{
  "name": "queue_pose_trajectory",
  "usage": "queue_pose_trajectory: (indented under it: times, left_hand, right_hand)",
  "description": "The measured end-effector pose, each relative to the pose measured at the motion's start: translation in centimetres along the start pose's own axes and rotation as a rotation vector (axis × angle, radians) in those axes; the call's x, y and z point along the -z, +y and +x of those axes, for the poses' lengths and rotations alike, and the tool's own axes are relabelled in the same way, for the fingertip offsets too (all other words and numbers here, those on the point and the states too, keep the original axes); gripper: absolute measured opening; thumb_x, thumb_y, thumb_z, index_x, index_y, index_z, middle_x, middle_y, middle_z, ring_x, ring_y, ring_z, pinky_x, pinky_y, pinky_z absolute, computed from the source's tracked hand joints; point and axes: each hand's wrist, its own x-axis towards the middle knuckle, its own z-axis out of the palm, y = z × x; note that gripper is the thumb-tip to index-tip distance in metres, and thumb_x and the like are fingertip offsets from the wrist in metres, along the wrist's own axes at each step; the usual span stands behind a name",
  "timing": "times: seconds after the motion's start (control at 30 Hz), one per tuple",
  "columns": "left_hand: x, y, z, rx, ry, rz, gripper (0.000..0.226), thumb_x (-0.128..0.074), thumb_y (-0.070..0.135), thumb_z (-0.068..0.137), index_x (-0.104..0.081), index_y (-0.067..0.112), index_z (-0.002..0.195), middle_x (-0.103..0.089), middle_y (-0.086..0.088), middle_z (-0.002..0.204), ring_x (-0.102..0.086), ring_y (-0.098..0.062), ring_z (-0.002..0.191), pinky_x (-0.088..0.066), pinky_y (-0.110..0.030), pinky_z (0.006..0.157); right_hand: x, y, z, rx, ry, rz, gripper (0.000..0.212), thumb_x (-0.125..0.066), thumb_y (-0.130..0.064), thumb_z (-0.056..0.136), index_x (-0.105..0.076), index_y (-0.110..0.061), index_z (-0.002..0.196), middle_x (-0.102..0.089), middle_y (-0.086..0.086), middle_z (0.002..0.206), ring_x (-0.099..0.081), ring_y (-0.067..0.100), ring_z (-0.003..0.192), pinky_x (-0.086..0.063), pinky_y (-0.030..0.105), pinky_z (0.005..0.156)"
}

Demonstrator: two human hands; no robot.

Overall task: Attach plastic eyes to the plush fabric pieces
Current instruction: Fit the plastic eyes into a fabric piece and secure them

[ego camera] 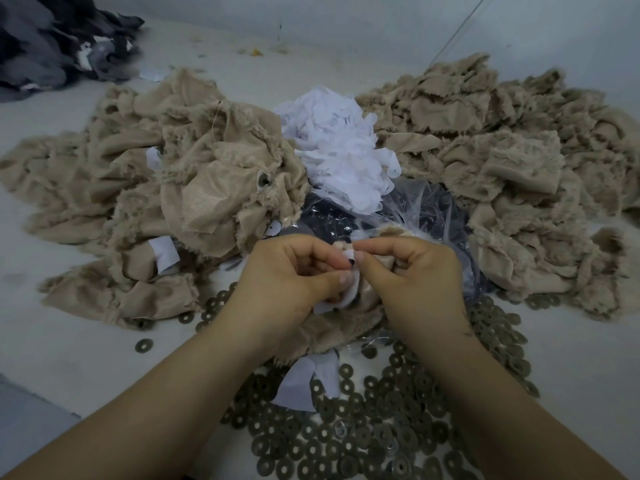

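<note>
Between the two hands: a small black plastic eye (pixel 350 261) sits at the fingertips, against a white felt piece (pixel 349 292) and a beige plush fabric piece (pixel 367 296).
Left hand: the left hand (pixel 294 268) has its fingers curled, thumb and forefinger pinching the white felt piece at the spot where the eye shows.
Right hand: the right hand (pixel 412 268) grips the beige plush fabric piece, fingers curled round it, forefinger and thumb meeting the left hand's fingertips at the eye.
Plush piece in hand: it hangs below both hands, its furry edge resting on the table (pixel 69 358) just above the washers.
Washers: a wide scatter of dark round washers (pixel 363 427) with centre holes lies on the table under and between the forearms, spreading to the right; a few lie apart at the left.
White scraps near: two white felt scraps (pixel 304 382) lie on the washers between the forearms.
Left heap: a pile of beige plush pieces (pixel 166 188), some backing side up, with white bits tucked among them.
Right heap: a second beige plush pile (pixel 502 161), well apart from the first.
Middle: a mound of white felt cut-outs (pixel 343 150) between the two heaps, and in front of it a clear plastic bag (pixel 426 209) with dark contents, just behind the hands.
Far left corner: a stack of dark grey fabric (pixel 52 39).
</note>
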Motion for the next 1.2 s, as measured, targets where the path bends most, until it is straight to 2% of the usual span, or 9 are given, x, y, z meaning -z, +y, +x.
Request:
queue_pose_trajectory:
  times: [0.17, 0.23, 0.3, 0.47, 0.67, 0.77, 0.93, 1.1, 1.2]
  left_hand:
    - [-0.4, 0.7, -0.8, 0.054, -0.259, -0.039, 0.014, -0.073, -0.006, 0.079, -0.073, 0.008, 0.078, -0.069, -0.021, 0.063, -0.068, -0.024, 0.053, -0.056, -0.028, 0.054]
    - [-0.7, 0.7, -0.6, 0.019, -0.150, -0.149, 0.009, -0.074, -0.003, 0.076, -0.072, 0.005, 0.080, -0.068, -0.022, 0.063, -0.066, -0.024, 0.052, -0.056, -0.028, 0.053]
    - [-0.8, 0.5, -0.3, -0.010, -0.016, -0.228, 0.010, -0.075, 0.001, 0.072, -0.073, 0.003, 0.081, -0.067, -0.021, 0.062, -0.064, -0.023, 0.051, -0.055, -0.027, 0.051]
    - [-1.0, -0.6, 0.0, -0.068, 0.100, -0.085, 0.016, -0.073, -0.006, 0.080, -0.076, 0.009, 0.082, -0.068, -0.016, 0.060, -0.065, -0.023, 0.051, -0.055, -0.026, 0.053]
    - [-1.4, -1.2, 0.1, -0.109, 0.161, -0.016, 0.014, -0.074, -0.002, 0.081, -0.077, 0.011, 0.083, -0.069, -0.011, 0.060, -0.064, -0.021, 0.050, -0.055, -0.026, 0.052]
    - [-1.6, -1.1, 0.0, -0.112, 0.162, -0.022, 0.011, -0.074, -0.001, 0.082, -0.076, 0.010, 0.082, -0.068, -0.010, 0.058, -0.062, -0.019, 0.048, -0.054, -0.025, 0.050]
    - [-1.5, -1.2, 0.0, -0.069, 0.166, -0.107, 0.013, -0.073, -0.001, 0.083, -0.077, 0.011, 0.081, -0.066, -0.014, 0.057, -0.062, -0.022, 0.048, -0.054, -0.027, 0.051]
    - [-1.6, -1.3, 0.1, -0.074, 0.202, -0.096, 0.011, -0.074, 0.001, 0.082, -0.077, 0.011, 0.083, -0.067, -0.013, 0.059, -0.061, -0.022, 0.048, -0.054, -0.029, 0.051]
    - [-1.9, -1.3, -0.1, -0.193, 0.241, 0.055, 0.011, -0.075, 0.003, 0.083, -0.078, 0.013, 0.088, -0.071, -0.004, 0.067, -0.065, -0.014, 0.054, -0.055, -0.026, 0.055]
  right_hand:
    - [-0.1, 0.3, 0.2, -0.041, 0.011, 0.014, 0.013, -0.080, -0.016, 0.082, -0.079, -0.029, 0.083, -0.074, -0.004, 0.071, -0.070, 0.024, 0.066, -0.061, 0.039, 0.066]
    - [-0.1, 0.2, 0.1, -0.034, 0.005, 0.027, 0.016, -0.081, -0.015, 0.082, -0.078, -0.031, 0.081, -0.074, -0.004, 0.070, -0.071, 0.019, 0.066, -0.061, 0.037, 0.067]
    - [0.0, 0.0, -0.1, 0.001, 0.000, 0.029, 0.019, -0.080, -0.014, 0.082, -0.077, -0.033, 0.081, -0.073, -0.005, 0.064, -0.067, 0.008, 0.056, -0.057, 0.025, 0.057]
    - [0.0, -0.4, -0.2, 0.020, -0.014, 0.034, 0.014, -0.079, -0.011, 0.083, -0.079, -0.024, 0.085, -0.057, -0.012, 0.043, -0.047, 0.000, 0.036, -0.034, 0.006, 0.042]
    - [0.1, -0.6, -0.2, 0.048, -0.017, -0.001, 0.031, -0.079, -0.014, 0.083, -0.071, -0.044, 0.077, -0.071, 0.006, 0.062, -0.052, 0.018, 0.042, -0.048, 0.030, 0.044]
    - [0.0, -0.7, -0.3, 0.055, -0.008, -0.004, 0.035, -0.079, -0.015, 0.083, -0.069, -0.047, 0.076, -0.073, 0.007, 0.066, -0.064, 0.032, 0.058, -0.055, 0.044, 0.055]
    - [-0.1, -0.8, -0.4, 0.051, -0.006, -0.002, 0.034, -0.079, -0.017, 0.083, -0.069, -0.048, 0.076, -0.072, 0.007, 0.065, -0.065, 0.037, 0.060, -0.055, 0.048, 0.053]
    - [0.0, -0.7, -0.4, 0.061, -0.018, 0.003, 0.034, -0.078, -0.016, 0.084, -0.070, -0.048, 0.076, -0.070, 0.005, 0.061, -0.056, 0.023, 0.045, -0.049, 0.032, 0.043]
    - [-0.1, -0.7, -0.4, 0.049, -0.021, 0.031, 0.034, -0.078, -0.013, 0.084, -0.072, -0.045, 0.077, -0.072, 0.009, 0.065, -0.066, 0.033, 0.059, -0.057, 0.042, 0.054]
